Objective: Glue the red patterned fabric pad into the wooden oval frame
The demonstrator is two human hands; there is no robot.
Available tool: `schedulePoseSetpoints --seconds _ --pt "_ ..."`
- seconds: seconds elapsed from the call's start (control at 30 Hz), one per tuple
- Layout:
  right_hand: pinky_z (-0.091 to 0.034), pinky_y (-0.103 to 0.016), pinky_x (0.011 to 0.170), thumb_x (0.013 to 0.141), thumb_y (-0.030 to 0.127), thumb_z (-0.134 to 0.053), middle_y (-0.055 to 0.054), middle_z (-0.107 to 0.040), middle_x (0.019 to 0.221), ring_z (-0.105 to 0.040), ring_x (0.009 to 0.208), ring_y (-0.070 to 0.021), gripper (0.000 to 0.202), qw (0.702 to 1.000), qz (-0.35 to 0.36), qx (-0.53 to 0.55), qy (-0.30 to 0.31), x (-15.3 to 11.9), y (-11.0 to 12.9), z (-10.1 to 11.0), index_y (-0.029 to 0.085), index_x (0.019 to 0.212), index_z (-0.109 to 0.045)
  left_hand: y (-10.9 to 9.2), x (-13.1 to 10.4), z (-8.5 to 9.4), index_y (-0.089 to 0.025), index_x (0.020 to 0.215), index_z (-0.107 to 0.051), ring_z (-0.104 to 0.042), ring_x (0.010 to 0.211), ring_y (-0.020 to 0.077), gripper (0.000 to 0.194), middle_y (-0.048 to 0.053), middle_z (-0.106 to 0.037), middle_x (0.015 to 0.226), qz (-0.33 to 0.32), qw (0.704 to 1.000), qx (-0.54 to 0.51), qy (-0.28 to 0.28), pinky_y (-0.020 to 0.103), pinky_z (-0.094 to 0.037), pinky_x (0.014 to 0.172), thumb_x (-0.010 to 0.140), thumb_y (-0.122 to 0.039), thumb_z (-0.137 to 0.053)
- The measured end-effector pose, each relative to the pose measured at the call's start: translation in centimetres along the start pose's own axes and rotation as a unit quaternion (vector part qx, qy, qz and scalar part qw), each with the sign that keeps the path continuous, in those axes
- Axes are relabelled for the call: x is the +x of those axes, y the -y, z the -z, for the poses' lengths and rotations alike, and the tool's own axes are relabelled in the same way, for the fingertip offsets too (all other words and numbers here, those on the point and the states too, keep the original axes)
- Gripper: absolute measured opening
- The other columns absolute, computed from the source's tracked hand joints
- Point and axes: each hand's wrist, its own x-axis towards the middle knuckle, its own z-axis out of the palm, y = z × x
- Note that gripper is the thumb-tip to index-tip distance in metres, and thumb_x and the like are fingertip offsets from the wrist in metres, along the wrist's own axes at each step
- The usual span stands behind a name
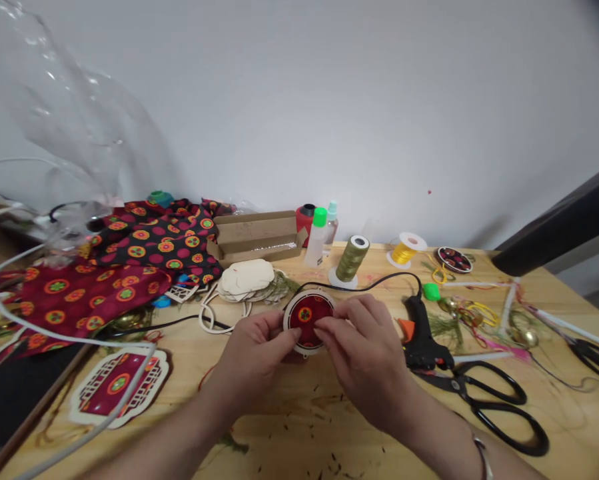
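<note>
A round pale frame [288,315] with dark red patterned fabric [309,315] inside it is held just above the table. My left hand [259,350] grips the frame's left side, with the thumb over its lower left edge. At the right edge, the fingers of my right hand [366,353] are pinched together against the fabric and rim; whether anything small is between them is hidden.
Right of my hands lie a black glue gun [422,340] and black-handled scissors [504,400]. Thread spools [352,260], bottles [318,240] and an open cardboard box [259,233] stand behind. Patterned cloth [164,240] and a scalloped wooden piece [119,387] are at left.
</note>
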Motion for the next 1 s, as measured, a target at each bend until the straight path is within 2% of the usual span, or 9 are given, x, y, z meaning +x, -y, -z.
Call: schedulePoseSetpoints --seconds 0.17,0.47,0.67,0.83,0.93,1.0 --pt "-0.038 -0.036 0.065 0.085 0.011 -0.055 -0.007 -0.060 0.074 -0.048 0.074 -0.0214 0.013 0.999 0.024 -0.029 0.010 -0.3 0.1 -0.4 0.013 0.078 -0.067 0.2 0.0 -0.3 -0.015 0.082 -0.075 -0.060 0.063 0.0138 0.017 0.001 -0.071 0.068 0.001 1.000 0.025 -0.017 0.023 -0.052 0.059 0.068 -0.022 -0.070" --pt "-0.035 -0.036 0.063 0.084 0.012 -0.055 -0.007 -0.060 0.072 -0.047 0.072 -0.0220 0.014 0.998 0.026 -0.060 0.005 -0.5 0.1 -0.7 0.014 0.076 -0.066 0.6 0.1 -0.3 -0.017 0.086 -0.074 -0.061 0.065 0.0132 0.017 0.000 -0.072 0.071 -0.010 0.999 0.051 -0.014 0.022 -0.050 0.061 0.071 -0.021 -0.067" --pt "-0.036 -0.037 0.064 0.083 0.010 -0.055 -0.008 -0.059 0.074 -0.047 0.074 -0.0225 0.012 0.997 0.025 -0.061 0.027 -0.7 -0.1 -0.9 0.014 0.075 -0.064 0.4 0.0 -0.5 -0.017 0.084 -0.075 -0.059 0.063 0.0122 0.016 -0.001 -0.071 0.066 -0.026 0.997 0.071 -0.014 0.020 -0.047 0.060 0.071 -0.020 -0.066" --pt "-0.040 -0.036 0.068 0.085 0.008 -0.051 -0.008 -0.057 0.075 -0.046 0.076 -0.0205 0.016 0.999 -0.003 0.032 0.029 -0.6 0.0 -0.9 0.012 0.074 -0.062 0.3 0.1 -0.2 -0.017 0.085 -0.075 -0.060 0.067 0.0136 0.017 0.000 -0.073 0.071 -0.007 1.000 0.022 -0.002 0.021 -0.049 0.062 0.070 -0.021 -0.068" --pt "-0.042 -0.033 0.072 0.087 0.009 -0.049 -0.006 -0.055 0.078 -0.047 0.080 -0.0184 0.016 0.988 -0.009 0.132 0.073 -0.5 0.6 -0.2 0.014 0.076 -0.060 0.2 0.2 0.1 -0.017 0.086 -0.075 -0.061 0.067 0.0135 0.018 0.001 -0.074 0.074 -0.004 1.000 -0.022 0.009 0.022 -0.050 0.064 0.069 -0.022 -0.071" --pt "-0.042 -0.031 0.074 0.087 0.009 -0.049 -0.005 -0.056 0.081 -0.048 0.083 -0.0170 0.015 0.976 0.013 0.176 0.128 -0.4 1.1 0.4 0.015 0.078 -0.059 0.1 0.3 0.2 -0.016 0.084 -0.075 -0.061 0.064 0.0131 0.018 0.001 -0.074 0.071 0.011 0.998 -0.056 0.009 0.022 -0.050 0.063 0.067 -0.022 -0.072"
